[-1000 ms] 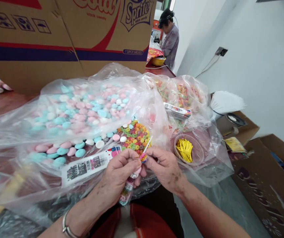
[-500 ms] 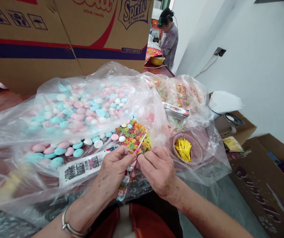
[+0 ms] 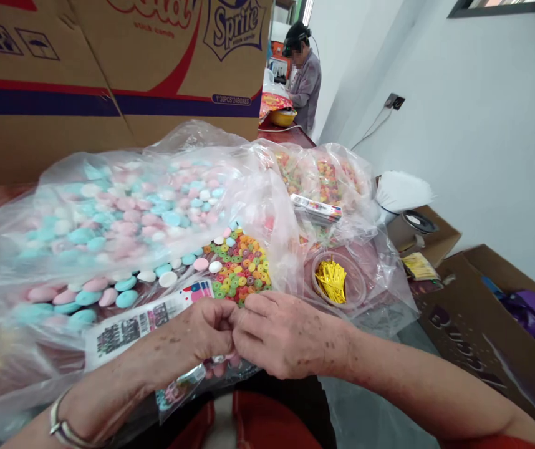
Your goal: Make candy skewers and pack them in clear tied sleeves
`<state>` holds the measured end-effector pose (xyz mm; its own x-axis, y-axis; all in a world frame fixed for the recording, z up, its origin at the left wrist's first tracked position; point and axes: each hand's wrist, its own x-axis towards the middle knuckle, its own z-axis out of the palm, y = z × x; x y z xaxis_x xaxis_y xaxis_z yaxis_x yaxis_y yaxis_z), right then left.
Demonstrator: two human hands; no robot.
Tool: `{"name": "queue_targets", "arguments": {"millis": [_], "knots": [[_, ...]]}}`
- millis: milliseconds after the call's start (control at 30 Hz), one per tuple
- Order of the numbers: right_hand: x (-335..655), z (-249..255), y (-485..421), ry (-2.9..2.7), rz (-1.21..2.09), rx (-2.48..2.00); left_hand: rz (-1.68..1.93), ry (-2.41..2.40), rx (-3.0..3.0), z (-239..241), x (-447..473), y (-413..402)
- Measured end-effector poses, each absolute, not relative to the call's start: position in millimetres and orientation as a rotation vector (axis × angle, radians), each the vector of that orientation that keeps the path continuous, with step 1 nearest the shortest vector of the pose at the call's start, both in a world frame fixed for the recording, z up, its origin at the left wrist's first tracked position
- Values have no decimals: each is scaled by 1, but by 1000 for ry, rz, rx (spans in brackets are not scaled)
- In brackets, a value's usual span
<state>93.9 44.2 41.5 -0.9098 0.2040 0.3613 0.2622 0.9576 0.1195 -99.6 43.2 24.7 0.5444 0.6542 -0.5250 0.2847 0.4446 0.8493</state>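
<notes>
A small clear packet hangs aslant under the left hand, its bottom end pointing down and to the left. Its film is glossy and creased, with multicoloured bits showing through; its upper end is hidden where the right hand meets the left.

On the large carton, "Sprite" stands above "stick candy"; "stick candy" repeats under cropped red lettering, with "1*30PCS*24BOXES" below and an umbrella sign at left. The right-hand box begins "Bubb"; the white packets' print is blurred.
</notes>
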Motion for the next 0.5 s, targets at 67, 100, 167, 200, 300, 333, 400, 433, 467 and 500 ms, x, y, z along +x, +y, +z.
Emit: {"name": "queue_targets", "arguments": {"millis": [67, 100, 167, 200, 300, 333, 400, 433, 467, 500], "knots": [[89, 37, 40, -2738, -287, -544, 402, 1174, 1346, 21, -98, 42], [85, 33, 39, -2696, -301, -656, 502, 1279, 1493, 19, -96, 42], [77, 25, 43, -2543, -293, -880, 739, 1486, 1814, 19, -92, 41], [73, 21, 47, -2444, -269, -971, 854, 1561, 1956, 20, -89, 41], [61, 16, 64, -2097, -74, -1113, 1179, 1635, 2155, 27, -84, 34], [57, 18, 69, -1980, 36, -1117, 1278, 1616, 2142, 30, -84, 30], [50, 24, 72, -1777, 272, -1096, 1366, 1549, 1982, 33, -84, 23], [46, 28, 71, -1706, 367, -1082, 1334, 1509, 1827, 34, -85, 21], [41, 32, 67, -1671, 431, -1061, 1282, 1456, 1613, 36, -86, 20], [37, 34, 62, -1674, 463, -1026, 1225, 1392, 1376, 38, -89, 20]]}}
